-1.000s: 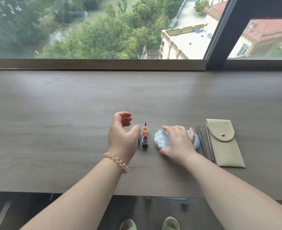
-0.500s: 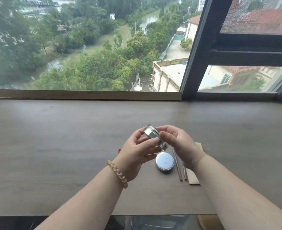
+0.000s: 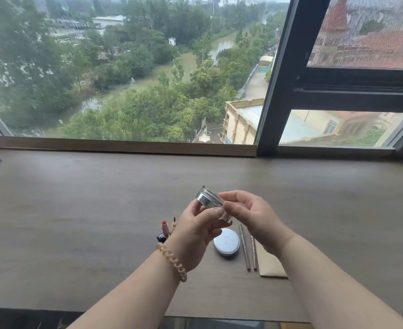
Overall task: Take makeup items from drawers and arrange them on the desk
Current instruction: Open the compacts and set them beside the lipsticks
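From the head camera, the only view there is, both hands are raised above the desk (image 3: 77, 210) with a small silver jar (image 3: 210, 200) caught between them. The left hand (image 3: 195, 233) cups it from below, thumb laid across the near side, while the right hand (image 3: 250, 217) pinches its right end with thumb and forefinger, the other fingers loosely curled. The jar is tilted and clear of the wood. Under the hands the row is already laid out: lipsticks (image 3: 166, 230) at the left, partly behind the left wrist, then a round white compact (image 3: 226, 243) lying flat, two thin pencils (image 3: 249, 250) side by side just to its right, and a tan pouch (image 3: 270, 264) beyond them, mostly hidden by the right forearm. No drawer shows here. I'd say she is at the stage of handling one item before placing it, perhaps checking or twisting its lid, though I cannot tell which. The next move likely calls for lowering the jar level into a free spot in the row without knocking over the upright lipsticks.
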Available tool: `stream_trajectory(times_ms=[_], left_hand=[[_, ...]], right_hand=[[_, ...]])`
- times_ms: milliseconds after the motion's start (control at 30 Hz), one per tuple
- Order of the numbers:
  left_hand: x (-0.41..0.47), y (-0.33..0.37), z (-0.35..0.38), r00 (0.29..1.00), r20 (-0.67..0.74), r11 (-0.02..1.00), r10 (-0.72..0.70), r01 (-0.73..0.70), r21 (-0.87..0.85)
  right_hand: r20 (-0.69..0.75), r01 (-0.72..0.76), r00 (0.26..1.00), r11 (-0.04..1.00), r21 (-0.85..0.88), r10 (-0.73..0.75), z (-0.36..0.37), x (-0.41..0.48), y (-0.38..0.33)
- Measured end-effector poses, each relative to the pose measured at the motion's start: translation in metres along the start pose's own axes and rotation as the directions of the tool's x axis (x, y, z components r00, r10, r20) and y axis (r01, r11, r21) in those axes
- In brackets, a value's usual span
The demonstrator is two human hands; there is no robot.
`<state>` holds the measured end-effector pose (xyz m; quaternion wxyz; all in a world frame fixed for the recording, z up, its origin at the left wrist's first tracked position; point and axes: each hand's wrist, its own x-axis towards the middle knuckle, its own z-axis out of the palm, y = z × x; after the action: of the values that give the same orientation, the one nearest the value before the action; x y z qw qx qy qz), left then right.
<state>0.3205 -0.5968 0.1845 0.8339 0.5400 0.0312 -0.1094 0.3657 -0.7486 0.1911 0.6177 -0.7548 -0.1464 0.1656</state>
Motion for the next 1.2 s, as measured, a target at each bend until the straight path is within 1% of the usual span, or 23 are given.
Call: stream_trajectory(times_ms=[100, 200, 300, 433, 533, 567, 633, 700, 767, 867, 967, 1033, 1100, 1200], left_hand=[[0.001, -0.001, 0.000, 1.000, -0.003, 1.000, 0.021, -0.021, -0.004], [0.001, -0.003, 0.000, 1.000, 0.011, 0.999, 0.029, -0.029, -0.044], [-0.001, -0.004, -0.003, 0.998, 0.054, 0.995, 0.038, -0.033, -0.090], [-0.003, -0.003, -0.010, 0.992, 0.126, 0.992, 0.006, 0.010, -0.127], [-0.006, -0.004, -0.018, 0.989, 0.138, 0.985, -0.045, 0.066, -0.156], [-0.007, -0.005, -0.021, 0.991, 0.116, 0.984, -0.066, 0.084, -0.156], [-0.008, -0.008, -0.027, 0.993, 0.012, 0.985, -0.121, 0.121, -0.125], [-0.010, -0.013, -0.033, 0.981, -0.099, 0.984, -0.167, 0.159, -0.084], [-0.013, -0.019, -0.041, 0.966, -0.164, 0.979, -0.202, 0.198, -0.041], [-0.019, -0.032, -0.050, 0.943, -0.213, 0.966, -0.256, 0.259, -0.012], [-0.022, -0.045, -0.055, 0.914, -0.269, 0.952, -0.303, 0.303, -0.042], [-0.022, -0.052, -0.058, 0.897, -0.299, 0.944, -0.327, 0.325, -0.057], [-0.023, -0.057, -0.060, 0.887, -0.314, 0.940, -0.339, 0.336, -0.066], [-0.024, -0.066, -0.065, 0.870, -0.336, 0.932, -0.360, 0.351, -0.090]], right_hand=[[-0.027, 0.030, 0.999, 1.000, -0.001, -0.030, 0.001, 0.001, 0.002], [-0.047, 0.073, 0.996, 0.997, -0.002, -0.074, 0.001, 0.003, 0.002], [-0.048, 0.113, 0.993, 0.992, 0.062, -0.110, 0.002, 0.006, -0.002], [-0.073, 0.125, 0.990, 0.988, 0.092, -0.118, 0.003, 0.012, -0.002], [-0.139, 0.106, 0.986, 0.989, 0.102, -0.091, 0.008, 0.019, 0.004], [-0.156, 0.095, 0.985, 0.991, 0.099, -0.079, 0.010, 0.022, 0.007], [-0.171, 0.073, 0.984, 0.994, 0.085, -0.058, 0.013, 0.027, 0.012], [-0.188, 0.035, 0.982, 0.995, 0.089, -0.018, 0.015, 0.029, 0.016], [-0.206, -0.010, 0.978, 0.993, 0.115, 0.033, 0.017, 0.031, 0.021], [-0.205, -0.079, 0.973, 0.990, 0.114, 0.101, 0.021, 0.037, 0.034], [-0.182, -0.180, 0.966, 0.983, 0.022, 0.181, 0.027, 0.044, 0.055], [-0.196, -0.229, 0.953, 0.973, 0.037, 0.232, 0.035, 0.046, 0.060], [-0.214, -0.243, 0.944, 0.968, 0.062, 0.251, 0.039, 0.044, 0.062], [-0.213, -0.309, 0.931, 0.951, -0.029, 0.296, 0.043, 0.047, 0.072]])
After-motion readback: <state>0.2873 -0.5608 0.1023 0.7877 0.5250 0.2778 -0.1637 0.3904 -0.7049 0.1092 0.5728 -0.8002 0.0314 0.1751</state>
